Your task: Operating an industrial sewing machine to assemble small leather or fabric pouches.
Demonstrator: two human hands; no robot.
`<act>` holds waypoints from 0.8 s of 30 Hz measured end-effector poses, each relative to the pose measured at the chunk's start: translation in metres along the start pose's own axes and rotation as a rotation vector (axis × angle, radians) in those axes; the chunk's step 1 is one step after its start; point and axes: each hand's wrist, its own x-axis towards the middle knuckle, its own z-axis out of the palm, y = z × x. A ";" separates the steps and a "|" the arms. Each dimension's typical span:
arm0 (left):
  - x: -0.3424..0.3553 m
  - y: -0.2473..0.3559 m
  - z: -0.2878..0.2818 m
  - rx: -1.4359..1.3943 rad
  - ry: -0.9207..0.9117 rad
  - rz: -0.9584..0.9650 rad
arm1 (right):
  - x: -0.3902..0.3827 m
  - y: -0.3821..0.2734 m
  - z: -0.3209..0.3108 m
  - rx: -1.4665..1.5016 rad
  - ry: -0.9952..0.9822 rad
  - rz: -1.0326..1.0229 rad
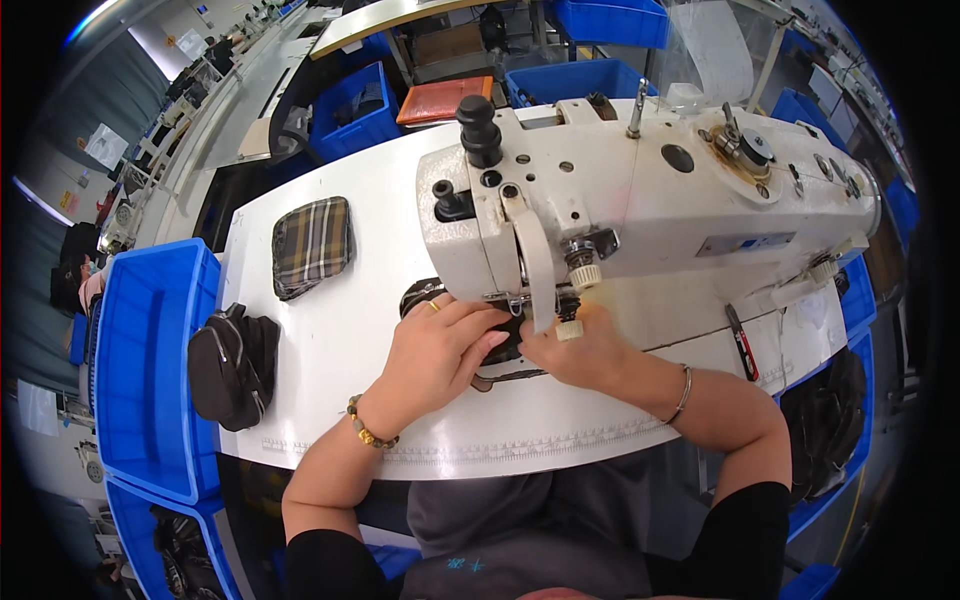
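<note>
A dark zippered fabric piece [424,291] lies under the head of the white sewing machine [640,190]. My left hand [432,350] grips it from the left, its fingers curled over the cloth and the thumb close to the needle area. From the right, my right hand [580,348] closes its fingers on the same piece beside the presser foot. The machine head and my fingers cover most of the cloth, and the needle's tip is hidden. To the left stands a black zippered pouch [234,366]; beyond it rests a stack of plaid fabric panels [313,246].
A red-and-black cutter [742,342] lies on the white table [350,400] at the right. Blue bins stand at the left [150,440] and at the back [385,125]. Black pouches fill a bin at the lower right. An orange-red tray [445,101] sits behind the machine.
</note>
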 end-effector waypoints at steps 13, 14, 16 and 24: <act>0.003 -0.013 0.018 -0.097 -0.095 -0.055 | 0.008 -0.001 -0.012 0.056 0.049 -0.051; 0.002 -0.013 0.020 -0.100 -0.103 -0.052 | 0.006 -0.002 -0.014 0.084 -0.013 -0.024; -0.001 -0.016 0.022 -0.132 -0.122 -0.098 | 0.005 -0.006 -0.022 0.139 -0.054 0.004; 0.001 -0.018 0.016 0.014 -0.203 0.029 | -0.001 -0.023 -0.027 0.296 -0.184 0.088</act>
